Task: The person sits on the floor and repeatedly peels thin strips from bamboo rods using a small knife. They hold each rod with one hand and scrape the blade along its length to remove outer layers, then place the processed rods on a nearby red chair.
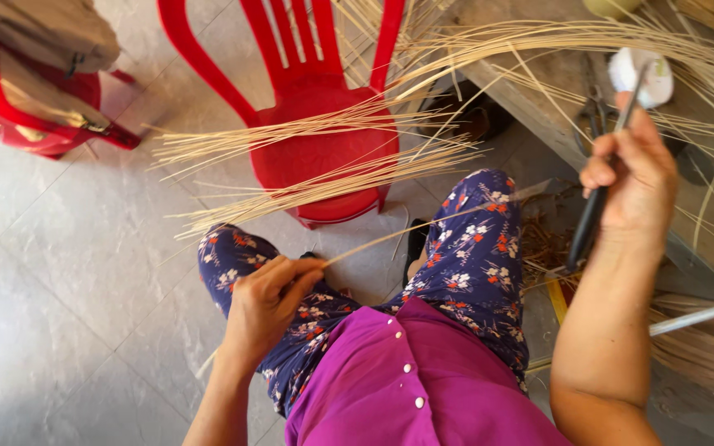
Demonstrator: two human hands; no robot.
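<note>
Head view: the landmark is the red plastic chair (316, 124), which stands on the grey tiled floor (68, 272) in front of the seated person. A bundle of thin pale strips (307, 144) lies across the seat of the chair and fans out to both sides. Just below the chair, the left hand (270, 301) pinches one single strip (398, 234) between closed fingers (303, 277) above the flowered trousers (473, 264). To the right of the chair, the right hand (634, 177) is raised and its fingers are wrapped tight around a dark-handled knife (597, 194). Behind this hand, right of the chair, is a wooden worktop (539, 74). Left of the chair a second red chair (35, 116) carries a beige bag (43, 33).
</note>
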